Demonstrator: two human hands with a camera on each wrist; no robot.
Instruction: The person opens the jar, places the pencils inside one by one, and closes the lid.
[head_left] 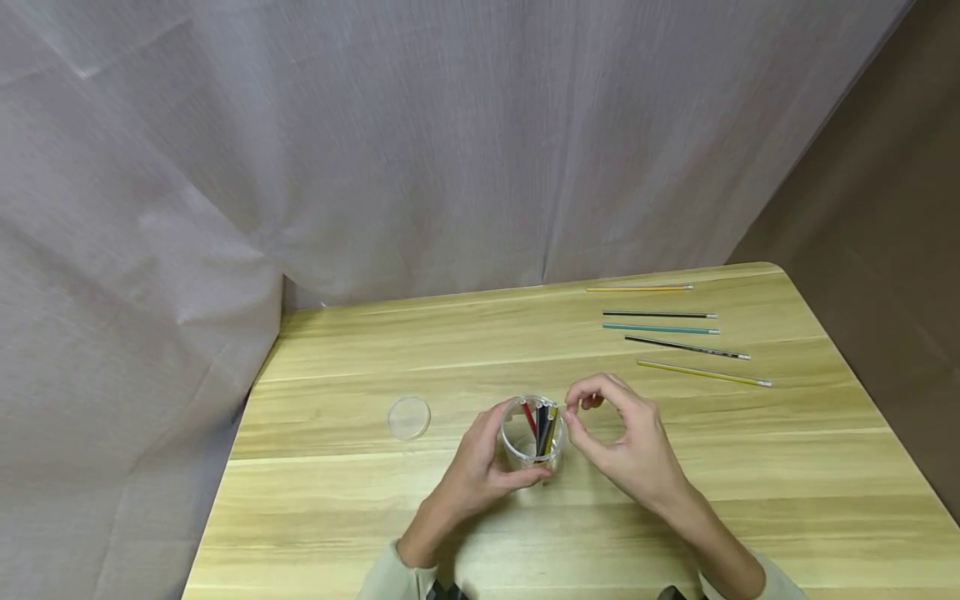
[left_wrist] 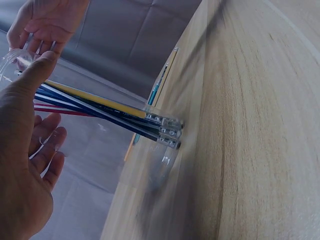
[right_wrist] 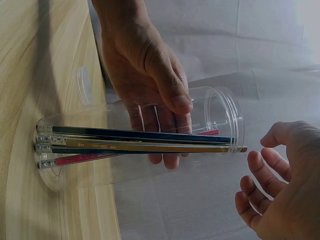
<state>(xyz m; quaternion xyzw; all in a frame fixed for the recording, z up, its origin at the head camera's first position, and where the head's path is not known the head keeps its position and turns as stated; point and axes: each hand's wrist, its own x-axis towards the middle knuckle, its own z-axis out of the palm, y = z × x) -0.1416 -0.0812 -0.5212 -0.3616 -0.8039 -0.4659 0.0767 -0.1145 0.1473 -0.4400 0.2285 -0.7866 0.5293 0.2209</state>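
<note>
Several pencils (head_left: 542, 429) already stand in a clear jar (head_left: 514, 435) steadied near center by the curled left grip (head_left: 480, 468), the right grip (head_left: 624, 435) slightly parted and empty beside the rim, while five loose pencils (head_left: 661, 328) remain outside, far right on the counter (head_left: 322, 500).

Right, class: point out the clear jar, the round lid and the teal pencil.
Clear jar (right_wrist: 126, 166), right wrist view: its side wall.
Round lid (head_left: 408, 418), head view: middle of its disc.
Teal pencil (head_left: 660, 328), head view: middle of its shaft.

Wrist views are dim, with soft shadows crossing the table (left_wrist: 265, 125)
</note>
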